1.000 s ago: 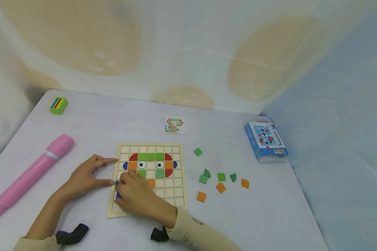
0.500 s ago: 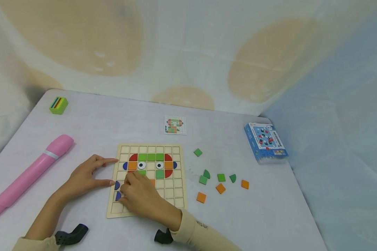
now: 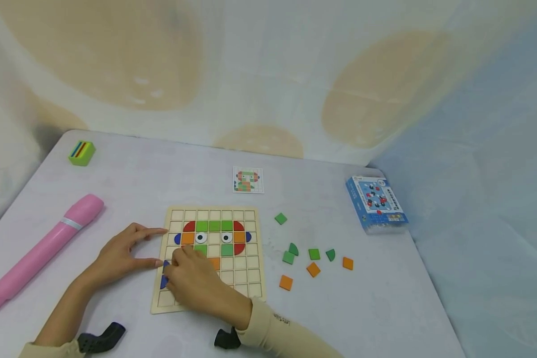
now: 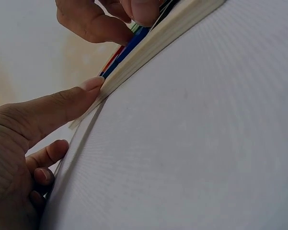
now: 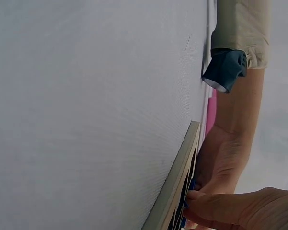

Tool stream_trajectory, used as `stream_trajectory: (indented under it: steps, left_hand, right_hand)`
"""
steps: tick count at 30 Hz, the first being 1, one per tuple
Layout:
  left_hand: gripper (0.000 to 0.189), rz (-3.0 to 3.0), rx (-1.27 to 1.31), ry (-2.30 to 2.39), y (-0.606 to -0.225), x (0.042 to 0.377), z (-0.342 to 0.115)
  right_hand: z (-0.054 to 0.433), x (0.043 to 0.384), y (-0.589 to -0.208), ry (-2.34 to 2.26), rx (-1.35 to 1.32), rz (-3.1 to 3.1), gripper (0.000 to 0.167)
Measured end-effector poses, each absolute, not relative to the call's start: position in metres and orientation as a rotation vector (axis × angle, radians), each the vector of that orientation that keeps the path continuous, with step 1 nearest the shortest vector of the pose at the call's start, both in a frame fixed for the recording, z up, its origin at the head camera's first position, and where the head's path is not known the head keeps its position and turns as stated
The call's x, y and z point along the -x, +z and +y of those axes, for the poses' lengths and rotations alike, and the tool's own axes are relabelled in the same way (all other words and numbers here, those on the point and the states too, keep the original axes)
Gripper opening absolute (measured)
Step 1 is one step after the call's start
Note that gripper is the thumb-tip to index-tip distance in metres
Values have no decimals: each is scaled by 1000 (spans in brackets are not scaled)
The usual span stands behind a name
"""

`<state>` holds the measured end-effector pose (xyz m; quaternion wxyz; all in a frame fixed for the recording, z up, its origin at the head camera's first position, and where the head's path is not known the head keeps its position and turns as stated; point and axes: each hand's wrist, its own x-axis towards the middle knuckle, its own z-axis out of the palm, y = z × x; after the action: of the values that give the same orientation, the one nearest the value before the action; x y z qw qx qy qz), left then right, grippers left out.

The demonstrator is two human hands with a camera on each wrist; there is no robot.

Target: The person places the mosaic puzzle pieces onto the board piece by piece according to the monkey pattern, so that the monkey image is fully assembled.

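Note:
A wooden grid board point(image 3: 254, 275) lies on the table, with coloured tiles and two eye pieces set in a face-like pattern. My left hand point(image 3: 118, 252) is at the board's left edge, thumb and forefinger spread apart; its thumb touches the edge in the left wrist view. Over the lower left cells, my right hand point(image 3: 196, 278) has curled fingers and pinches a blue half-round tile point(image 3: 163, 282). Another blue half-round tile point(image 3: 165, 265) sits just above it. The right fingertips are partly hidden in the head view; the left wrist view shows them at the blue tiles point(image 4: 134, 42).
Loose green tiles point(image 3: 314, 254) and orange tiles point(image 3: 286, 283) lie right of the board. A pattern card point(image 3: 248, 180) is behind it. Farther out are a blue box point(image 3: 376, 201), a pink tube point(image 3: 40, 254) and a green block point(image 3: 82, 153).
My right hand drew back slightly to the right, showing more of the blue tiles, then came left again. The lower blue tile has shifted slightly left. My left hand has stayed put.

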<state>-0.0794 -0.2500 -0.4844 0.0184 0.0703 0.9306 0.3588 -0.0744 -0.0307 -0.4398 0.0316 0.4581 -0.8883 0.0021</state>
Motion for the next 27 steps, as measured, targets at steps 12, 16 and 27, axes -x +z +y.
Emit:
stream_trajectory:
  steps: [12,16,27]
  left_hand:
    - [72,2885,-225,1103,-486,81,-246]
    - [72,2889,-209,1081,-487,82,-246]
    - [77,2873,-157,1025,-485,82,-247]
  right_hand:
    - [-23,72,-436,-74,-1418,-2727,23]
    - [-8,74,-426,17,-1366,-2826,21]
    - [93,110,-413,318,-992,-3001,23]
